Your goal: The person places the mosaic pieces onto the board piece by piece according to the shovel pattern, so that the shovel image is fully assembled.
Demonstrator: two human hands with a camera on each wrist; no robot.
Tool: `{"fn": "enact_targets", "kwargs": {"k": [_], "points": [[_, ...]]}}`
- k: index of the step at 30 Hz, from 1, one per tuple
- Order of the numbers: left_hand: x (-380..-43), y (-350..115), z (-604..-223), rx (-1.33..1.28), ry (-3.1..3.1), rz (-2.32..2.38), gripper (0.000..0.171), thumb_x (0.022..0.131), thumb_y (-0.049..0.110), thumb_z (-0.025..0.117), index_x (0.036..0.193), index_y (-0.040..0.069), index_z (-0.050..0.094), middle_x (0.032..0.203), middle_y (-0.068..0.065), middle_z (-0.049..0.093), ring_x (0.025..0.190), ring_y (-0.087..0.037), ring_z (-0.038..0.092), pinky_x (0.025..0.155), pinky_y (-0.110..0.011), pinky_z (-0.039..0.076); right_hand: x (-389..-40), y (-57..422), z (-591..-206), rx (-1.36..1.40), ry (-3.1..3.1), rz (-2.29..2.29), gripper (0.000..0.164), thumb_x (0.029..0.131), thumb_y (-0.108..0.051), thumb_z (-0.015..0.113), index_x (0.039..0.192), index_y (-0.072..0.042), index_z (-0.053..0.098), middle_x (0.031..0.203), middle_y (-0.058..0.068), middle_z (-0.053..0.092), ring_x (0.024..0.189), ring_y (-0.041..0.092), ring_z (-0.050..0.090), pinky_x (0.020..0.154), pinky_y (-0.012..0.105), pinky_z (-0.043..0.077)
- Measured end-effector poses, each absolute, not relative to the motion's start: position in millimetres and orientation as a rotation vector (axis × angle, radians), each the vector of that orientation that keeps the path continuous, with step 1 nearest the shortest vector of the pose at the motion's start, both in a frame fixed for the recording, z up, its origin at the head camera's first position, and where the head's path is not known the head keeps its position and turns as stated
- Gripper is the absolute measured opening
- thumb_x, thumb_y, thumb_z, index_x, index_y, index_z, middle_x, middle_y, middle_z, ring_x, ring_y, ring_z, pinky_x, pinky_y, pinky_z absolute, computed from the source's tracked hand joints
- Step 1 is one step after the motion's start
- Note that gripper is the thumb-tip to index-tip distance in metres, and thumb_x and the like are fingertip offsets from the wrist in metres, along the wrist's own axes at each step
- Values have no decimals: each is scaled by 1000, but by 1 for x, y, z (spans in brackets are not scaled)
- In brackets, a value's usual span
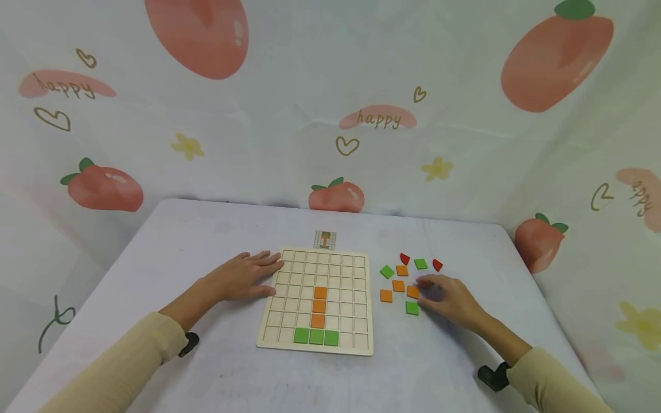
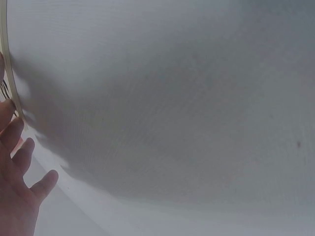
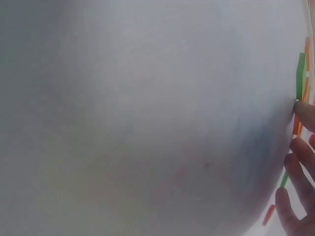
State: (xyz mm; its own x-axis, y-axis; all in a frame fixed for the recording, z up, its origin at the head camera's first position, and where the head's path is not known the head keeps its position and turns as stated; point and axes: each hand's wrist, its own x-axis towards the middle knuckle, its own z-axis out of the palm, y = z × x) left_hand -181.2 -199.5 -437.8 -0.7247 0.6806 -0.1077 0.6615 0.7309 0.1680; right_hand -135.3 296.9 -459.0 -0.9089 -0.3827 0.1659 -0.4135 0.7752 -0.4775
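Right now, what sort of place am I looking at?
Probably an indoor play or activity corner: a white-topped table, a grid board bearing orange square tiles and green square tiles, and a fruit-print backdrop behind.

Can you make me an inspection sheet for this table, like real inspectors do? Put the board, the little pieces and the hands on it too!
Surface: white table, a dark speck in the left wrist view.
Board: pale grid; three orange tiles in a column, meeting the middle of a row of three green tiles.
Loose pieces: right of the board, four orange, three green, two red.
Card: at the board's far edge.
Clutter: nothing seen.
Left hand: fingers at the board's left edge.
Right hand: fingertips at a loose orange tile; grip unclear.
Cables: nothing seen.
Surroundings: backdrop with printed fruit.
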Motion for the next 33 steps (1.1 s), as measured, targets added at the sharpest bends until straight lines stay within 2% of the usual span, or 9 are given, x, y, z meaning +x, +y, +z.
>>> {"fn": "enact_targets", "kwargs": {"k": [14, 21, 33], "points": [[-184, -200, -441, 1057, 2766, 155, 72, 97, 56, 54, 152, 12, 43, 159, -8, 36, 144, -36, 34, 107, -61, 35, -139, 291, -458, 649, -2908, 794, 38, 80, -9, 83, 116, -3, 71, 103, 0, 74, 93, 16, 67, 86, 43, 56], [-184, -200, -440, 1065, 2763, 158, 71, 97, 56, 54, 152, 12, 43, 158, -8, 36, 144, -36, 35, 107, -62, 35, -145, 284, -451, 715, -2849, 795, 37, 79, -5, 84, 113, -2, 71, 97, -2, 74, 88, 16, 66, 81, 44, 57], [-183, -200, -440, 1088, 2770, 154, 70, 97, 56, 53, 151, 11, 45, 157, -10, 38, 143, -37, 36, 105, -62, 36, -162, 244, -436, 838, -2830, 896, 36, 83, -12, 82, 116, -3, 70, 103, 0, 73, 93, 20, 66, 85, 47, 54]]}}
